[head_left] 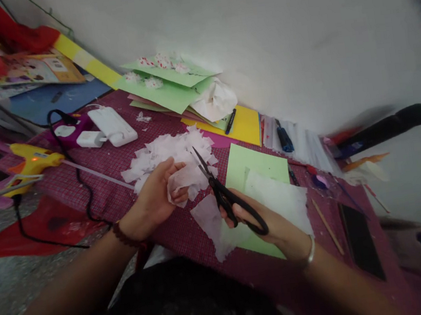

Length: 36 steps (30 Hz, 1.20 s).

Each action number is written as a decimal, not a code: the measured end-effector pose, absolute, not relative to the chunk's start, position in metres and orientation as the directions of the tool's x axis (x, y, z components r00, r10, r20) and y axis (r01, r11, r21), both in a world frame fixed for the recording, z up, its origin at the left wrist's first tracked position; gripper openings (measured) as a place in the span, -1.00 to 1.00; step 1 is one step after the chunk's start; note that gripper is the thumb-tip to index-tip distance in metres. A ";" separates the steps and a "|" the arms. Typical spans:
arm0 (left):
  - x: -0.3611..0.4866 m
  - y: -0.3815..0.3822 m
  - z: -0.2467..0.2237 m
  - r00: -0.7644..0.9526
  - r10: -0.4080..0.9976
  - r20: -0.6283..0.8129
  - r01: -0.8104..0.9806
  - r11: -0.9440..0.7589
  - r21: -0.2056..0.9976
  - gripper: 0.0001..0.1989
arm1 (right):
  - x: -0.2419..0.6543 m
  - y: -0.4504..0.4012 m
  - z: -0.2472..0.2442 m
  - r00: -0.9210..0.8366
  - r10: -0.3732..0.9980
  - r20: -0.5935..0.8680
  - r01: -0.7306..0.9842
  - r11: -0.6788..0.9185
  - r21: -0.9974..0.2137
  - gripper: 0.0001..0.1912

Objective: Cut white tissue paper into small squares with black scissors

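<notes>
My left hand (163,192) holds a small piece of thin white tissue paper (179,181) between its fingers. Black-handled scissors (220,193) are in my right hand (255,218), with their blades slightly apart and pointing up toward the left, just right of the held piece. Behind my left hand lies a pile of cut white tissue pieces (151,155). A larger torn tissue sheet (211,229) lies beneath the scissors. Another white tissue sheet (277,195) rests on green paper (235,167) beside my right hand.
A yellow glue gun (35,162) sits at the left with its cord hanging. Near it is a white power adapter (113,126). Green sheets with paper flowers (170,88) are stacked by the wall. At right lie a wooden stick (327,227) and a dark phone-like slab (361,241).
</notes>
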<state>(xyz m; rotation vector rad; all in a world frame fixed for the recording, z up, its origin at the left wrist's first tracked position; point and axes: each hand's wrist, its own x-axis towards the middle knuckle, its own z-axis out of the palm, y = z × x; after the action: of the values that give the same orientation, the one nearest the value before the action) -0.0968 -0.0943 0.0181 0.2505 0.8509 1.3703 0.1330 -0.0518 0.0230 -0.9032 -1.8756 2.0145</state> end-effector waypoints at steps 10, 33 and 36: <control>-0.116 -0.113 0.018 -0.231 0.946 -0.225 -0.468 0.095 0.879 -0.46 | 0.162 -0.048 0.022 -0.781 0.541 -0.313 0.309 -0.102 -0.946 -0.44; -0.098 -0.102 0.011 -0.079 0.945 -0.316 -0.443 0.251 0.861 -0.29 | 0.142 -0.052 0.023 -0.779 0.545 -0.312 0.488 0.214 -0.846 -0.35; -0.096 -0.102 0.011 -0.071 0.951 -0.299 -0.444 0.239 0.864 -0.28 | 0.141 -0.052 0.021 -0.773 0.560 -0.297 0.469 0.190 -0.863 -0.38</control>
<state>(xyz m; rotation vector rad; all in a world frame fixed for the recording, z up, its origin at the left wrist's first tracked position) -0.0961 -0.1018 0.0109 0.6121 1.0904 1.2754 0.1414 -0.0524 0.0208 -1.0225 -2.3567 1.6583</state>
